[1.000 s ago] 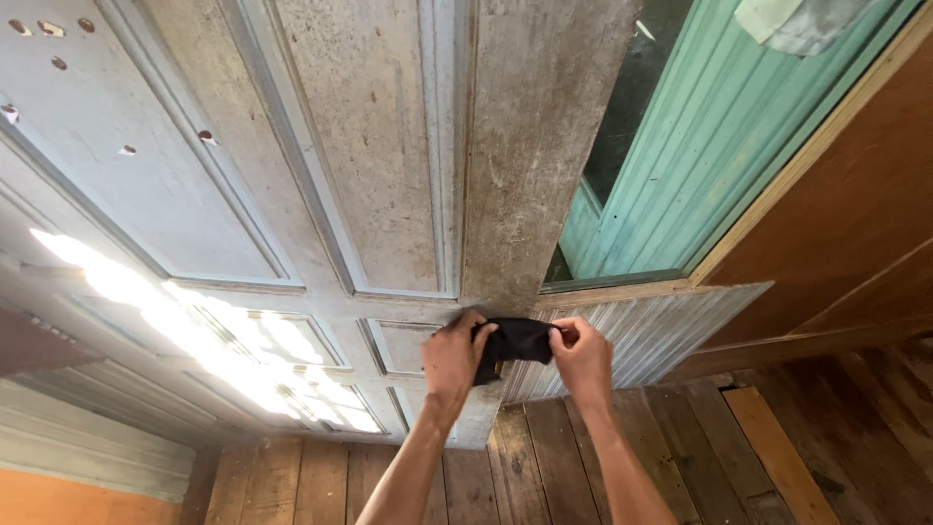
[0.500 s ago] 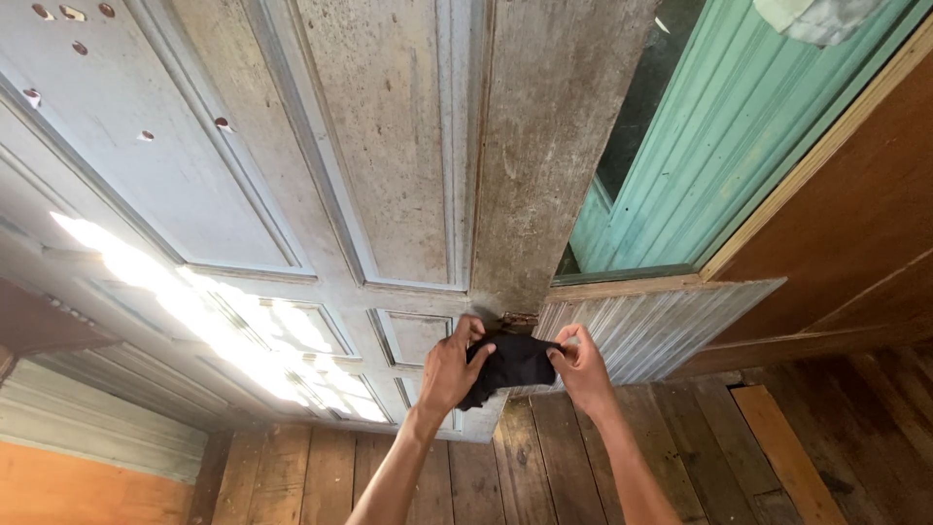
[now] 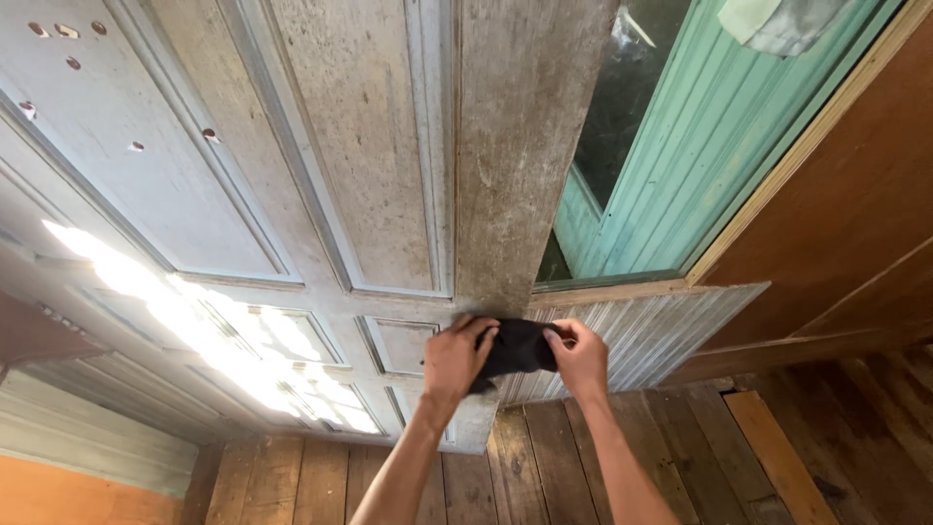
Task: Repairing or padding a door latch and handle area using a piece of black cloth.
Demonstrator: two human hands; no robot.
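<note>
Both of my hands hold a small black cloth [image 3: 515, 350] stretched between them in front of me. My left hand [image 3: 455, 357] grips its left end and my right hand [image 3: 580, 355] grips its right end. The cloth is held against the lower part of a weathered grey-white panelled door [image 3: 389, 175], near its vertical edge board [image 3: 520, 146]. My bare forearms reach up from the bottom of the view.
A green boarded wall [image 3: 700, 165] with a dark opening [image 3: 622, 107] lies right of the door. Brown wood panelling [image 3: 855, 214] fills the far right. A plank floor [image 3: 544, 467] runs below. Sunlight patches fall on the door's lower left panels [image 3: 224, 340].
My hands with the cloth have shifted slightly along the door's lower edge, and the view has tilted a little. The grip on the cloth stays the same.
</note>
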